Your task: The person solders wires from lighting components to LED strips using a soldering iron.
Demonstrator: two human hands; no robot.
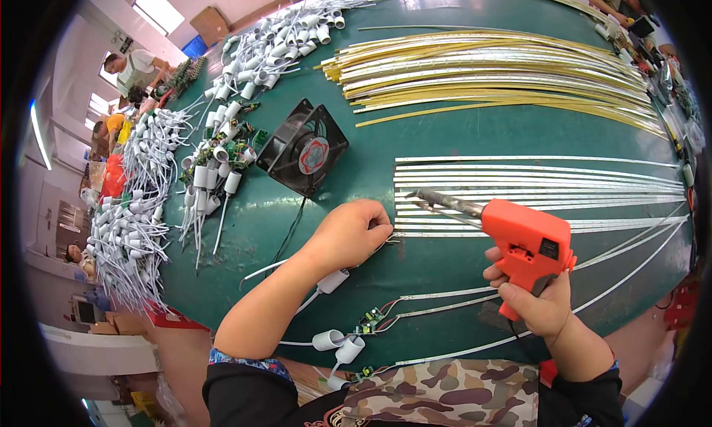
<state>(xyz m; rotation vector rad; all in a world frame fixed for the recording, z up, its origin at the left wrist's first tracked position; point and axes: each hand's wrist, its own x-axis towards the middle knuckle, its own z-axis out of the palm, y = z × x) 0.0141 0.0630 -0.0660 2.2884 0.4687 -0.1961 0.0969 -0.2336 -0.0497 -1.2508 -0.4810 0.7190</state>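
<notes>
My right hand [545, 304] is wrapped round the grip of a red soldering gun [528, 238], its metal tip pointing left above the strips. Below it lie several thin white LED strips [534, 181], side by side on the green table. My left hand [356, 232] is closed, with its fingertips at the left ends of the lower strips; what they pinch is hidden. Under my left wrist is a white lamp cap [333, 281] with a cable. Nearer to me, a small green circuit board [368, 322] is wired to strips, next to white caps [349, 350].
A black square fan [304, 149] stands left of the strips. Beyond them lies a bundle of yellow and white strips [489, 71]. White caps with cables are heaped along the left [133, 234] and far edge [285, 41]. Other people sit at the left; another person's arm [604, 4] shows far right.
</notes>
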